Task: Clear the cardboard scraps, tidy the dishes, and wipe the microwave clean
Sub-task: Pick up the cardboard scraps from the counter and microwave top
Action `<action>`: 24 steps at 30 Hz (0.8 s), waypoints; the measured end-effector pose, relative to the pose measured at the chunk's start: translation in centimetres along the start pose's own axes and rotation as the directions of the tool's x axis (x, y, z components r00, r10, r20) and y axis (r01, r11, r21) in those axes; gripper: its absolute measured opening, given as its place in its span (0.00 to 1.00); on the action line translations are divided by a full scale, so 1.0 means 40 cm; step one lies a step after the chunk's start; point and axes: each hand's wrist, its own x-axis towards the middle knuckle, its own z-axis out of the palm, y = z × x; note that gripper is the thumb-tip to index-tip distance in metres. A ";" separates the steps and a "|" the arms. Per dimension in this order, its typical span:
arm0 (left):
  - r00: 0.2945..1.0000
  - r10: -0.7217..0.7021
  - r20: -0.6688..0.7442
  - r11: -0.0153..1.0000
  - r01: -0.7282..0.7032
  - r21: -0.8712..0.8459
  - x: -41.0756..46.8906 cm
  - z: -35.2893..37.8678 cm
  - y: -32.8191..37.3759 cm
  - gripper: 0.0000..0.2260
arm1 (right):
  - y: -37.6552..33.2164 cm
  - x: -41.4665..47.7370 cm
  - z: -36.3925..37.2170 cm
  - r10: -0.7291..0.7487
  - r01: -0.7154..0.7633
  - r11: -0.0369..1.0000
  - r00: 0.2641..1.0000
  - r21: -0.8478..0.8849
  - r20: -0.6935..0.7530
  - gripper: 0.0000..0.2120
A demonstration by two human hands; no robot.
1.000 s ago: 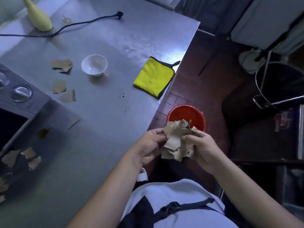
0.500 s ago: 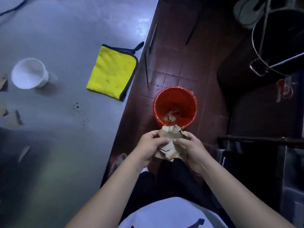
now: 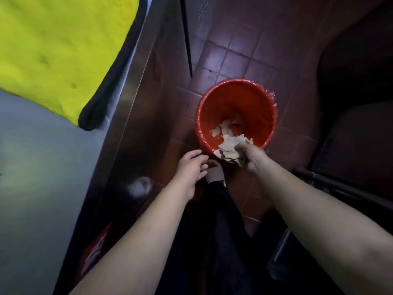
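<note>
I had the right hand (image 3: 249, 155) clenched round the wad of cardboard scraps (image 3: 230, 149), at the near rim of the red bin (image 3: 236, 88), whose mouth lay just beyond, far and slightly left. The left hand (image 3: 191, 167) hung empty, fingers loosely curled, outside the rim's near-left edge. Loose scraps (image 3: 225, 128) lay inside. I judged the right hand nearer for the drop.

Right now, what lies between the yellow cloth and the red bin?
In the head view, the counter's steel side and a strip of floor tiles separate the yellow cloth from the red bin.
</note>
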 end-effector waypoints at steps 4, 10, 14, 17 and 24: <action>1.000 -0.019 -0.009 1.000 0.019 0.007 0.069 -0.009 -0.039 0.09 | -0.067 0.186 0.000 0.005 -0.001 0.999 0.995 0.039 -0.098 0.09; 0.997 -0.069 -0.021 0.998 0.069 -0.010 0.050 0.013 -0.038 0.07 | -0.116 0.192 0.000 0.057 -0.057 0.996 0.998 0.064 0.005 0.10; 0.998 -0.064 0.003 0.998 0.064 0.014 -0.066 0.030 0.033 0.09 | -0.124 0.049 -0.005 -0.018 0.019 1.000 0.996 -0.007 0.084 0.07; 1.000 -0.008 0.022 1.000 0.008 0.010 -0.185 0.030 0.095 0.09 | -0.129 -0.088 -0.010 -0.112 0.122 0.982 0.991 -0.143 0.077 0.06; 0.983 0.180 0.022 0.976 -0.176 -0.130 -0.469 -0.055 0.179 0.07 | -0.155 -0.428 0.009 -0.355 0.399 0.890 0.910 -0.220 0.213 0.06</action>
